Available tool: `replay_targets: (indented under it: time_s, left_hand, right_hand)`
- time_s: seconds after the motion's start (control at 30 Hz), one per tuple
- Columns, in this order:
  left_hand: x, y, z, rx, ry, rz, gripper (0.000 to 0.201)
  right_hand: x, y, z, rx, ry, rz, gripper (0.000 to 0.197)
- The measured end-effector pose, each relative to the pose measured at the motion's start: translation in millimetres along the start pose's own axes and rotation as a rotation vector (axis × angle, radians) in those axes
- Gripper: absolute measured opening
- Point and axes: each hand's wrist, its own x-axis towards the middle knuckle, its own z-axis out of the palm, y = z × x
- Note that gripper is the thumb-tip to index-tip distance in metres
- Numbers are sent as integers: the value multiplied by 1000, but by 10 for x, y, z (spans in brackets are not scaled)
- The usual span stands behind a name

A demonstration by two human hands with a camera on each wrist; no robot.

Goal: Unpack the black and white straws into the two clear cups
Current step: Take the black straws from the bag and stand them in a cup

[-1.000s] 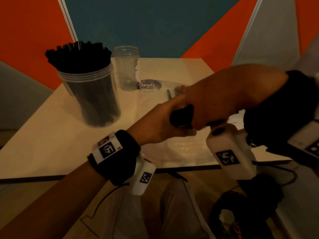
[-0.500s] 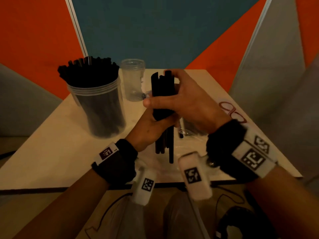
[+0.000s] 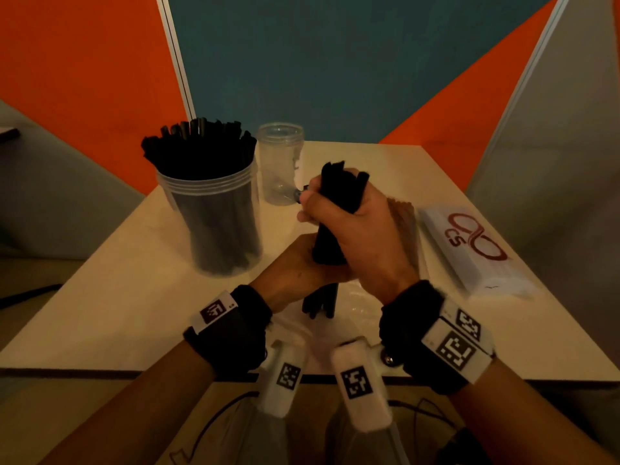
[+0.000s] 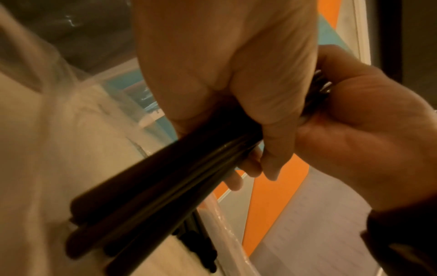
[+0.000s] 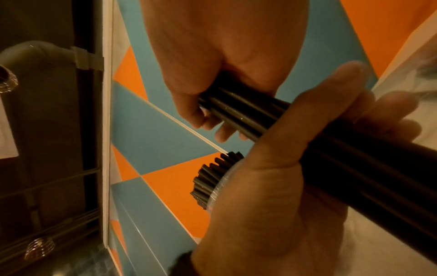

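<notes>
- Right hand (image 3: 359, 229) wraps the upper part of a bundle of black straws (image 3: 339, 203), fingers curled round it; bundle upright above the table.
- Left hand (image 3: 295, 273) grips the same bundle lower down, thumb across it; straw ends poke out below.
- Under the hands: crumpled clear wrapper (image 3: 355, 307) on the pale wooden table (image 3: 100, 303).
- Left of the hands: large clear cup (image 3: 214, 223) packed with black straws, upright.
- Behind the hands: small clear cup (image 3: 280, 162), upright, holding no straws.
- Right: pack of white straws (image 3: 476, 250) with red logo, lying flat near the table edge.
- Wall behind: orange, teal and grey panels (image 3: 335, 62).
</notes>
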Motion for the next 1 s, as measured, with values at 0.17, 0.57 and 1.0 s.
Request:
replay_targets:
  time_s: [0.17, 0.57, 1.0]
  left_hand:
    - [-30, -18, -12, 20, 6, -34, 20]
    - [-61, 86, -48, 68, 22, 60, 25]
    - [-230, 656, -1376, 977, 666, 492, 24]
  right_hand:
    - [-6, 91, 32, -41, -2, 45, 24]
    - [99, 21, 74, -53, -70, 47, 14]
    - [894, -1066, 345, 215, -120, -414, 24]
